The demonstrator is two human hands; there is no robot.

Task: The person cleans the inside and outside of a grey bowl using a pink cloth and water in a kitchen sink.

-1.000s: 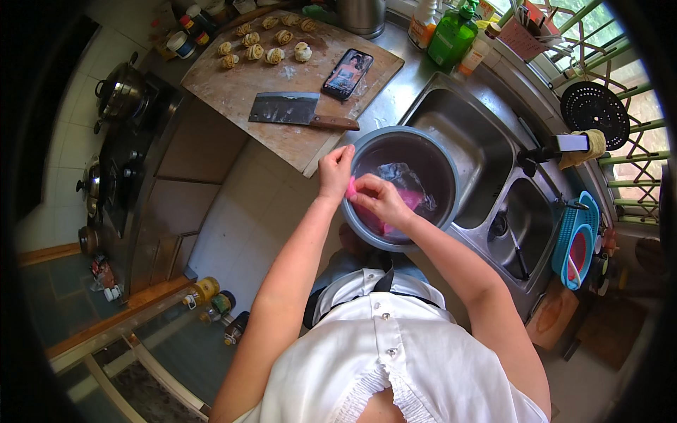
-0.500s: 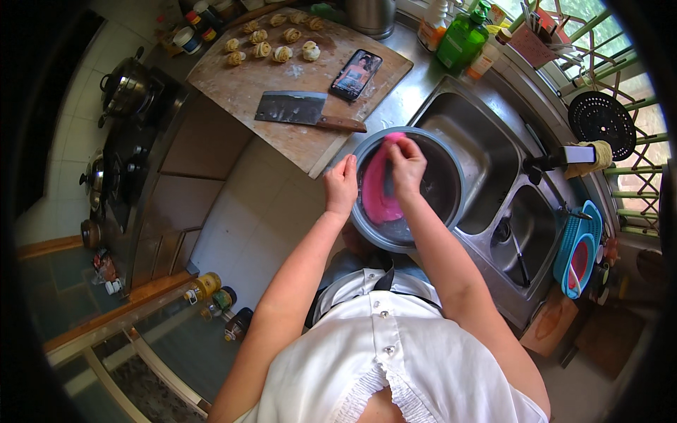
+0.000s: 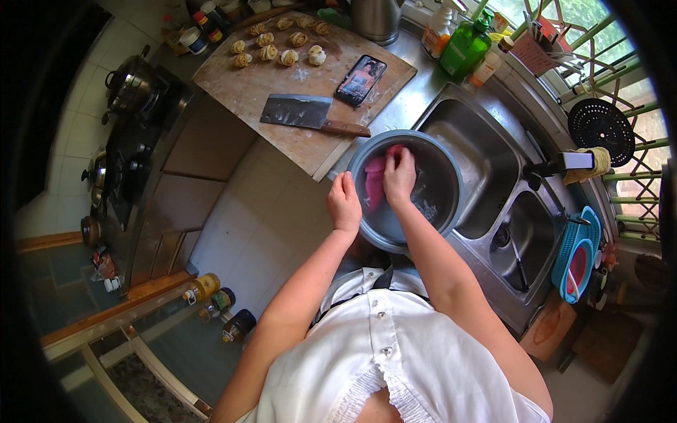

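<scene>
Right-hand fingers (image 3: 404,159) hold pink material (image 3: 374,180) inside a basin (image 3: 440,182).

The stainless-steel desk (image 3: 403,101) carries a rectangular, light-brown wooden board (image 3: 236,88) dusted with white powder, reaching its near edge; along the far edge stand a silvery cylindrical metal container (image 3: 377,20), a white-and-orange spray bottle (image 3: 437,35) and a tall green plastic bottle (image 3: 465,51); a round grey plastic basin (image 3: 412,132) overlaps the near edge, beside the inset steel double-bowl sink (image 3: 483,137).
</scene>
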